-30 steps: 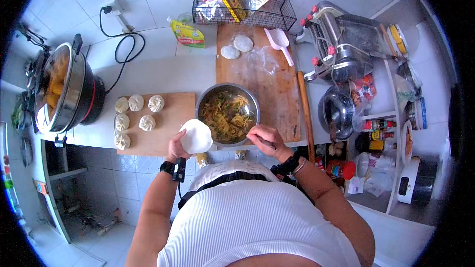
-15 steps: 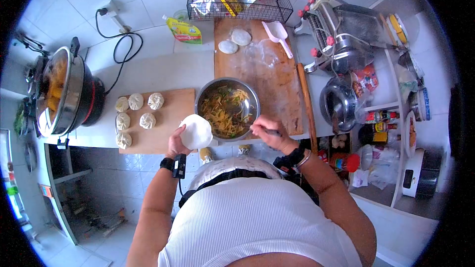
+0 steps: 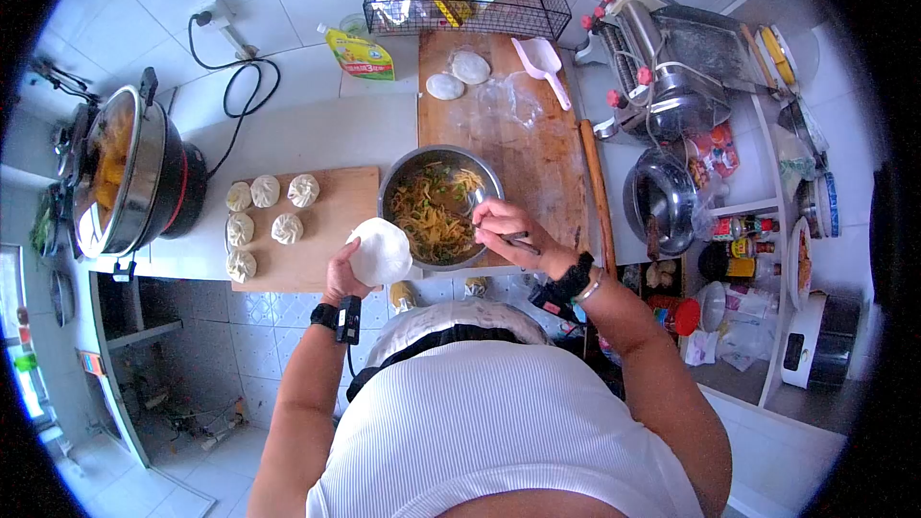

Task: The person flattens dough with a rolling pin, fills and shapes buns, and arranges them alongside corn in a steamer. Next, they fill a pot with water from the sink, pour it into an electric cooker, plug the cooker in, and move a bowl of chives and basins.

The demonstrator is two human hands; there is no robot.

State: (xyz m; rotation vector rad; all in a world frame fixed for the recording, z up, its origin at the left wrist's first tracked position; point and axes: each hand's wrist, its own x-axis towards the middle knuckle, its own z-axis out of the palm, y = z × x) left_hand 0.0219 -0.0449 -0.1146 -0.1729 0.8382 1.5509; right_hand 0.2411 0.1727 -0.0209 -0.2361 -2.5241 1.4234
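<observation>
My left hand (image 3: 347,273) holds a round white dough wrapper (image 3: 381,251) by its left edge, thumb on top, near the bowl's lower left side. My right hand (image 3: 518,238) is closed around a thin dark-handled utensil (image 3: 521,243) at the bowl's right rim; its working end is hidden or unclear. Between my hands stands a metal mixing bowl (image 3: 386,194) with shredded yellowish filling with green bits (image 3: 434,211). Several pleated buns (image 3: 287,228) sit on a light wooden board (image 3: 331,230) to the left.
Two dough rounds (image 3: 470,67) and a white scoop (image 3: 540,59) lie on a floured larger board (image 3: 537,163). A rolling pin (image 3: 597,192) runs along its right edge. A pasta machine (image 3: 652,67) stands at right, a steamer pot (image 3: 144,173) at left, a wire basket (image 3: 523,10) behind.
My right hand has moved slightly up and left over the bowl's right rim, and its handle has shifted with it. The left hand still holds the wrapper in nearly the same place.
</observation>
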